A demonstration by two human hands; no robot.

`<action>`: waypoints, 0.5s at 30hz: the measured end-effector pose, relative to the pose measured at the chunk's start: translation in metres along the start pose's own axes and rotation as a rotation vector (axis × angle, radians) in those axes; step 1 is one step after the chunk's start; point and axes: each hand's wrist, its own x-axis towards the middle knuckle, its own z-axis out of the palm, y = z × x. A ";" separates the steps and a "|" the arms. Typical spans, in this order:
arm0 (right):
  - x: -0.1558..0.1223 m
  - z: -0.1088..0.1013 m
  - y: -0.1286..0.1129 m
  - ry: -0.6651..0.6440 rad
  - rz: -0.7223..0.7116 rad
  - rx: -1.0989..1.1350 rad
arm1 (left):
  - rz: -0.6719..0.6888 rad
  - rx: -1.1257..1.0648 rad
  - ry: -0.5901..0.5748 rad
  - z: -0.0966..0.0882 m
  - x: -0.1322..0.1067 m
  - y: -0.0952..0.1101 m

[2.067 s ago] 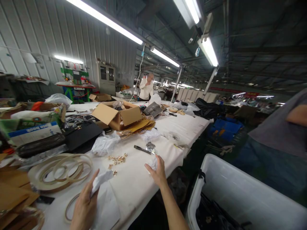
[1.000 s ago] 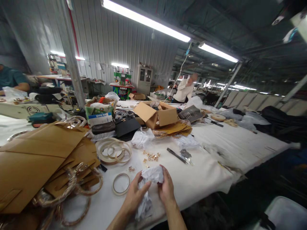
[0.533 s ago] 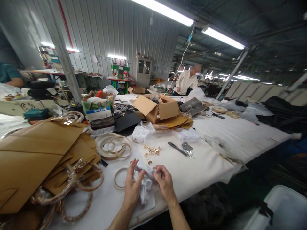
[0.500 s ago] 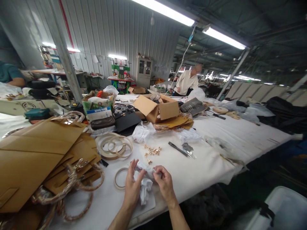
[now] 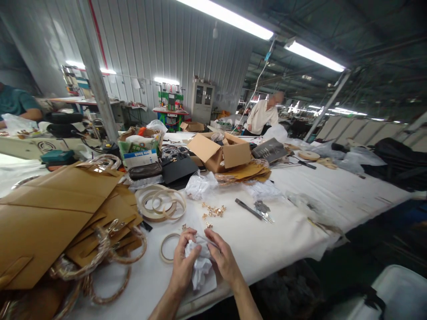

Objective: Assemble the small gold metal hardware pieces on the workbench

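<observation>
Both my hands work a crumpled wad of white tissue paper [image 5: 199, 263] at the near edge of the white-covered table [image 5: 287, 231]. My left hand [image 5: 182, 262] curls round its left side, thumb and fingers pinching the top. My right hand [image 5: 223, 259] grips its right side, fingers closed on the paper. The paper's tail hangs down onto a flat white sheet on the table. Just beyond my fingers lie small gold metal fittings [image 5: 213, 210] and a thin tape ring [image 5: 166, 247].
A stack of tan leather panels with wrapped handles [image 5: 63, 213] fills the left. Tape rolls [image 5: 162, 203], an open cardboard box [image 5: 220, 153], a black-handled tool [image 5: 248, 209] and plastic wraps lie further out. A person in white [image 5: 263, 116] stands at the far end. A white bin [image 5: 393, 293] sits lower right.
My hands brought the white paper together from apart, bunched it up and drew it down closer to the table's near edge. The view swung left from the white bin.
</observation>
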 end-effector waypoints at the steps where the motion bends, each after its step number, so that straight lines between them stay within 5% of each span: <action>1: -0.001 0.000 -0.003 -0.028 -0.019 -0.039 | 0.002 0.001 -0.007 -0.001 0.000 -0.001; 8: -0.001 -0.001 -0.006 0.069 -0.033 -0.053 | -0.048 -0.037 -0.057 -0.002 0.001 -0.008; 15: 0.002 -0.008 0.015 0.339 0.025 0.166 | -0.059 0.088 0.086 0.009 0.001 -0.012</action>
